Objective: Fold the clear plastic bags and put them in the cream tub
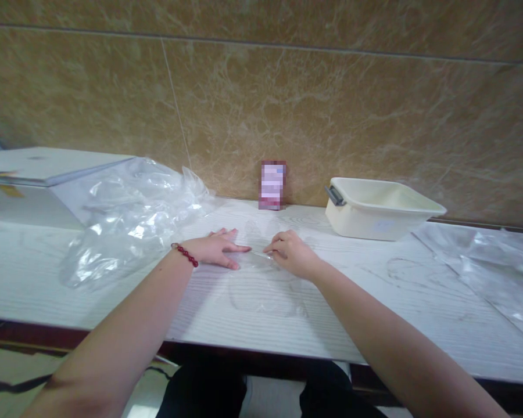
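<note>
A clear plastic bag [265, 290] lies flat on the white wood-grain table [375, 302] in front of me. My left hand [215, 248], with a red bead bracelet at the wrist, rests on the bag's upper left edge with its fingers stretched out flat. My right hand [290, 252] is curled, and its fingertips pinch the bag's top edge just right of the left hand's fingertips.
A heap of clear plastic bags [131, 217] lies at the left, against a white box [30, 186]. A cream plastic basin [377, 209] stands at the back right. A small box [272, 184] leans on the marble wall. More clear plastic [492, 261] covers the table's right end.
</note>
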{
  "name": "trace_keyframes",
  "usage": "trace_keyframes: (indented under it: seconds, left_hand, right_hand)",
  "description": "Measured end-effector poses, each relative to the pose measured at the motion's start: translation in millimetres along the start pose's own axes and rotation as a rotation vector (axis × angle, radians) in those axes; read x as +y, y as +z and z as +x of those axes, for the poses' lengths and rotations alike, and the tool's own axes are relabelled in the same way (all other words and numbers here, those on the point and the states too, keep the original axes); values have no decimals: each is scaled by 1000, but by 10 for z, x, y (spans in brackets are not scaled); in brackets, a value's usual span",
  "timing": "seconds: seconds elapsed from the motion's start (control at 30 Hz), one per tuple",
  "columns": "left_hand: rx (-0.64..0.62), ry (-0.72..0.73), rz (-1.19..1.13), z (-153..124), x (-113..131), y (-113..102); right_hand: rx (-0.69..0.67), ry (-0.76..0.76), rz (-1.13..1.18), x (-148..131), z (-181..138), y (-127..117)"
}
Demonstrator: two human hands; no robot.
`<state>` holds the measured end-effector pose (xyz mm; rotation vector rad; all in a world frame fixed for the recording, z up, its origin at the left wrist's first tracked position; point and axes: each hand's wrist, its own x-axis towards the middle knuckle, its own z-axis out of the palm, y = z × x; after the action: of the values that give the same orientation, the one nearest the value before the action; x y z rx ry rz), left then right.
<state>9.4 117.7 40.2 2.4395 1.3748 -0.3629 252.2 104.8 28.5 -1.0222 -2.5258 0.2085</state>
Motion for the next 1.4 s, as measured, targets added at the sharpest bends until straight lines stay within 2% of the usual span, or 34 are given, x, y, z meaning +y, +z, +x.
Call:
trace_keyframes:
  seconds: [0.33, 0.47, 0.6, 0.8, 0.97, 1.4]
  left_hand:
    - [-9, -10, 0, -7, 14, -11]
    - [0, 2, -11, -6, 8, -9]
    - [2, 6, -15, 0, -6, -3]
    - [-5, -1, -5, -4, 12, -13]
    - [-7, -6, -4, -15, 31, -21]
    - [4, 8, -2, 8, 1, -4]
  right_hand:
    - [-59, 226, -54, -204, -8, 61]
    - [-120, 141, -47, -136, -59, -30]
    - [-100, 14, -46, -53, -81, -128]
    - [-78, -125, -18, -61, -11, -59]
    - [-59, -109, 70, -109, 26, 23]
    - [40, -19, 387, -93, -19, 30]
